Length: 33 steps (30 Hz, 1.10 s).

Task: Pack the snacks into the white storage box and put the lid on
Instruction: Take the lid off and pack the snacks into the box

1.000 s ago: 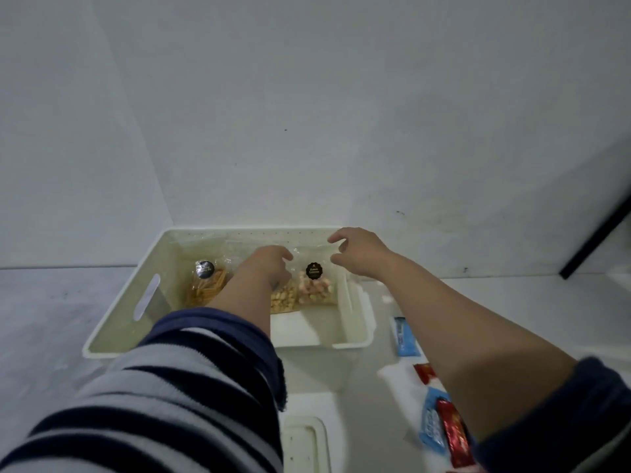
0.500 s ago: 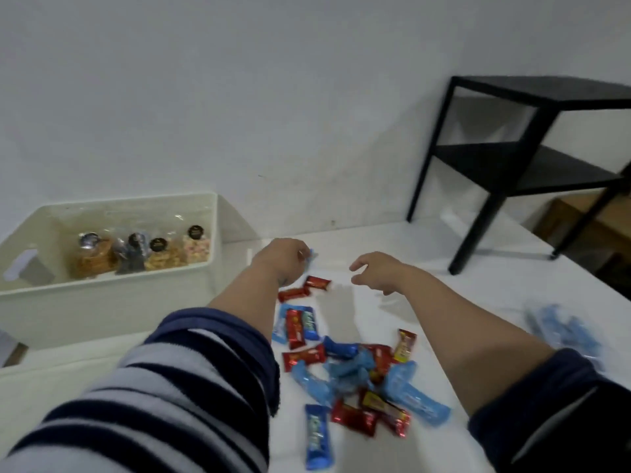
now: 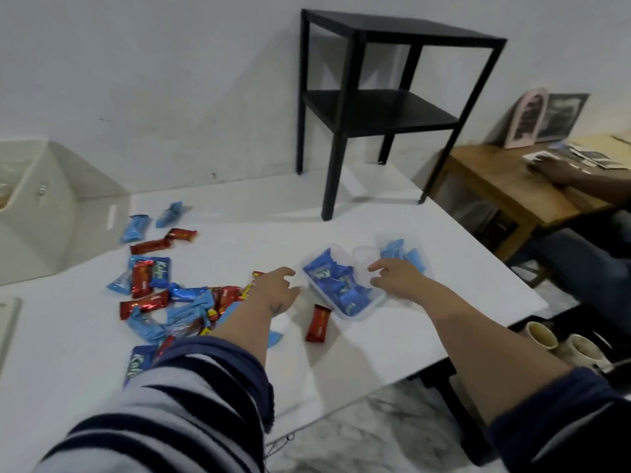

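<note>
The white storage box (image 3: 37, 213) stands at the far left edge, only partly in view. A heap of blue and red snack bars (image 3: 170, 295) lies scattered on the white table (image 3: 392, 336). A clear plastic tub of blue wrapped snacks (image 3: 341, 285) sits right of the heap, with a second clear tub (image 3: 406, 254) behind it. My left hand (image 3: 276, 288) hovers open just left of the near tub. My right hand (image 3: 396, 276) hovers open at its right side, fingers spread. One red bar (image 3: 318, 323) lies alone in front of the tub. A white lid (image 3: 6, 329) shows at the left edge.
A black two-shelf side table (image 3: 375, 107) stands on the white table at the back. To the right is a wooden table (image 3: 505, 186) where another person's hand (image 3: 553, 170) rests among photos. Two mugs (image 3: 560, 343) sit low at the right, beyond the table's edge.
My view has swung right, away from the storage box. Both hands moved from above the box, across the scattered bars, to either side of the clear tub.
</note>
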Each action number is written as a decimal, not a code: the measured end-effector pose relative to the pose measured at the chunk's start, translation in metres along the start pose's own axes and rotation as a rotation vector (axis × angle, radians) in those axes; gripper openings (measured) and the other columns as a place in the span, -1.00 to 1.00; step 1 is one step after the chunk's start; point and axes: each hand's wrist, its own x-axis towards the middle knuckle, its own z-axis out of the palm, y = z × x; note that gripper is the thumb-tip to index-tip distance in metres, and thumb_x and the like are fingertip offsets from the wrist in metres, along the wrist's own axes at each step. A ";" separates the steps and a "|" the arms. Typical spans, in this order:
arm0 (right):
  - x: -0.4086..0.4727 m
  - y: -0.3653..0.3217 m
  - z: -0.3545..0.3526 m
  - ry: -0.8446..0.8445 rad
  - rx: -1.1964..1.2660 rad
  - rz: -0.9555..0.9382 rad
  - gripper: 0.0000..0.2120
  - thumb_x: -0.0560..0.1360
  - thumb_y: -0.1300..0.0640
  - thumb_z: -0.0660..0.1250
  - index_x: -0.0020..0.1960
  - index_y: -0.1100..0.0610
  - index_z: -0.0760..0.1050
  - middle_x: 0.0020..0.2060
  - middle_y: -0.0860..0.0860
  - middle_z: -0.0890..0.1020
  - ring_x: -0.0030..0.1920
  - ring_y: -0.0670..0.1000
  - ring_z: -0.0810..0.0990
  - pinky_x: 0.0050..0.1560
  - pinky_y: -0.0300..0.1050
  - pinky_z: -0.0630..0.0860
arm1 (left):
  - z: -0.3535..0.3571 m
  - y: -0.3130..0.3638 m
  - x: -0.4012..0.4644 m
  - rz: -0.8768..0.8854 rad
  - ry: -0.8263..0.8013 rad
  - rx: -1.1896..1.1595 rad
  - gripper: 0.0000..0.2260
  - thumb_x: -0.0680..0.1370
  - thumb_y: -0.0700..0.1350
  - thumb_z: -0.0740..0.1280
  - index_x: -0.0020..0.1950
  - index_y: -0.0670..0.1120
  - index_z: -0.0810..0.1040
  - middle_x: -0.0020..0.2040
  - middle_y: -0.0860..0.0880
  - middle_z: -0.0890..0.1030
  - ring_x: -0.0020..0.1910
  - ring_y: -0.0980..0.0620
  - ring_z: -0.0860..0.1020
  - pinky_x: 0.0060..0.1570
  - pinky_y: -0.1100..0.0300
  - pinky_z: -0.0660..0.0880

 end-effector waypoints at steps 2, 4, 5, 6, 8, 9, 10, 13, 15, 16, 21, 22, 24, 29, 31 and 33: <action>0.002 0.031 -0.006 0.091 0.016 0.029 -0.65 0.52 0.13 0.31 0.30 0.08 0.48 0.29 0.11 0.51 0.28 0.11 0.49 0.22 -0.16 0.36 | 0.027 0.011 0.001 -0.023 -0.012 -0.027 -0.51 0.58 -0.04 0.29 0.48 -0.10 0.26 0.38 -0.16 0.44 0.35 -0.11 0.41 0.28 0.17 0.31; 0.009 0.059 -0.009 0.179 0.055 0.066 -0.66 0.52 0.12 0.30 0.29 0.07 0.49 0.29 0.16 0.50 0.24 0.17 0.52 0.23 -0.08 0.42 | 0.051 0.021 0.005 -0.050 0.009 -0.099 -0.47 0.57 -0.04 0.29 0.49 -0.11 0.22 0.40 -0.15 0.42 0.37 -0.15 0.39 0.30 0.13 0.30; 0.014 0.072 -0.010 0.214 0.082 0.096 -0.66 0.52 0.10 0.30 0.29 0.05 0.49 0.27 0.19 0.50 0.18 0.20 0.55 0.20 -0.04 0.47 | 0.060 0.024 0.007 -0.054 0.024 -0.132 -0.46 0.56 -0.05 0.31 0.49 -0.12 0.22 0.40 -0.15 0.42 0.37 -0.15 0.39 0.29 0.13 0.31; 0.019 0.083 -0.011 0.242 0.112 0.127 -0.67 0.52 0.09 0.29 0.28 0.02 0.49 0.23 0.21 0.50 0.08 0.21 0.58 0.13 -0.02 0.51 | 0.069 0.027 0.010 -0.057 0.037 -0.159 -0.43 0.55 -0.05 0.33 0.49 -0.13 0.20 0.40 -0.16 0.41 0.36 -0.16 0.39 0.28 0.12 0.32; 0.030 0.099 -0.012 0.275 0.207 0.174 -0.67 0.54 0.11 0.25 0.30 0.01 0.48 0.11 0.19 0.53 -0.16 0.13 0.56 -0.13 -0.11 0.51 | 0.081 0.031 0.017 -0.074 0.039 -0.193 -0.33 0.53 -0.05 0.36 0.53 -0.13 0.10 0.42 -0.18 0.34 0.36 -0.18 0.37 0.29 0.10 0.32; 0.035 0.103 -0.012 0.285 0.275 0.190 -0.67 0.56 0.15 0.22 0.32 0.02 0.46 0.07 0.18 0.53 -0.22 0.09 0.53 -0.23 -0.15 0.48 | 0.084 0.033 0.021 -0.085 0.028 -0.185 -0.29 0.53 -0.05 0.37 0.55 -0.12 0.05 0.42 -0.19 0.29 0.35 -0.19 0.38 0.28 0.09 0.32; 0.040 0.106 -0.011 0.292 0.347 0.202 -0.65 0.57 0.18 0.19 0.34 0.03 0.44 0.10 0.18 0.53 -0.18 0.08 0.54 -0.21 -0.17 0.48 | 0.087 0.033 0.025 -0.088 0.020 -0.162 -0.26 0.52 -0.05 0.37 0.56 -0.11 0.00 0.41 -0.20 0.27 0.33 -0.20 0.39 0.26 0.09 0.33; 0.054 0.113 -0.006 0.309 0.595 0.236 -0.62 0.59 0.22 0.16 0.38 0.03 0.41 0.37 0.13 0.43 0.19 0.12 0.52 0.19 -0.01 0.52 | 0.085 0.031 0.043 -0.022 0.014 -0.090 -0.27 0.48 -0.07 0.39 0.54 -0.09 0.07 0.37 -0.18 0.36 0.26 -0.16 0.45 0.24 0.07 0.38; 0.063 0.117 -0.001 0.301 0.732 0.271 -0.59 0.57 0.29 0.17 0.37 0.04 0.43 0.39 0.12 0.42 0.22 0.17 0.52 0.20 0.11 0.54 | 0.082 0.028 0.057 0.000 -0.006 -0.060 -0.30 0.44 -0.09 0.42 0.51 -0.07 0.17 0.30 -0.17 0.46 0.21 -0.15 0.49 0.23 0.01 0.45; 0.065 0.117 -0.001 0.298 0.794 0.293 -0.58 0.55 0.32 0.18 0.37 0.06 0.43 0.37 0.11 0.44 0.21 0.18 0.53 0.16 0.12 0.56 | 0.078 0.030 0.061 0.007 -0.016 -0.047 -0.32 0.44 -0.11 0.42 0.49 -0.07 0.20 0.27 -0.16 0.48 0.20 -0.15 0.51 0.21 0.00 0.46; 0.067 0.119 -0.010 0.312 0.926 0.342 -0.54 0.51 0.40 0.24 0.36 0.11 0.45 0.31 0.13 0.50 0.20 0.20 0.55 0.07 0.15 0.59 | 0.070 0.040 0.070 0.026 -0.090 -0.105 -0.41 0.45 -0.25 0.41 0.44 -0.10 0.29 0.26 -0.10 0.51 0.23 -0.12 0.50 0.22 0.08 0.44; 0.066 0.118 -0.014 0.319 0.921 0.341 -0.54 0.51 0.41 0.24 0.36 0.11 0.45 0.32 0.13 0.50 0.21 0.20 0.54 0.07 0.15 0.60 | 0.069 0.041 0.070 0.018 -0.103 -0.151 -0.41 0.45 -0.21 0.42 0.44 -0.08 0.29 0.28 -0.09 0.52 0.24 -0.11 0.50 0.25 0.06 0.44; 0.061 0.113 -0.026 0.325 0.925 0.321 -0.53 0.51 0.42 0.24 0.37 0.12 0.44 0.33 0.13 0.47 0.23 0.20 0.51 0.06 0.13 0.60 | 0.069 0.042 0.067 -0.013 -0.098 -0.297 -0.37 0.47 -0.02 0.42 0.48 0.01 0.24 0.33 -0.03 0.49 0.28 -0.09 0.48 0.28 -0.04 0.44; 0.039 0.088 -0.044 0.271 0.888 0.168 -0.53 0.53 0.43 0.22 0.39 0.12 0.41 0.38 0.12 0.40 0.27 0.21 0.49 0.07 0.11 0.59 | 0.064 0.061 0.057 -0.165 -0.033 -0.525 -0.41 0.60 0.16 0.16 0.55 0.14 -0.03 0.51 -0.04 0.27 0.42 -0.16 0.35 0.32 -0.14 0.38; 0.032 0.075 -0.038 0.218 0.879 0.125 -0.52 0.52 0.43 0.21 0.39 0.12 0.41 0.37 0.10 0.41 0.27 0.21 0.50 0.04 0.09 0.59 | 0.062 0.065 0.052 -0.198 -0.031 -0.584 -0.44 0.61 0.16 0.11 0.55 0.15 -0.02 0.52 -0.04 0.26 0.43 -0.17 0.34 0.29 -0.16 0.37; 0.026 0.062 -0.026 0.189 0.856 0.115 -0.52 0.51 0.42 0.21 0.37 0.10 0.43 0.34 0.09 0.44 0.24 0.20 0.52 0.02 0.09 0.59 | 0.061 0.067 0.048 -0.199 -0.019 -0.627 -0.45 0.61 0.18 0.09 0.56 0.16 -0.02 0.52 -0.04 0.26 0.43 -0.17 0.33 0.29 -0.18 0.35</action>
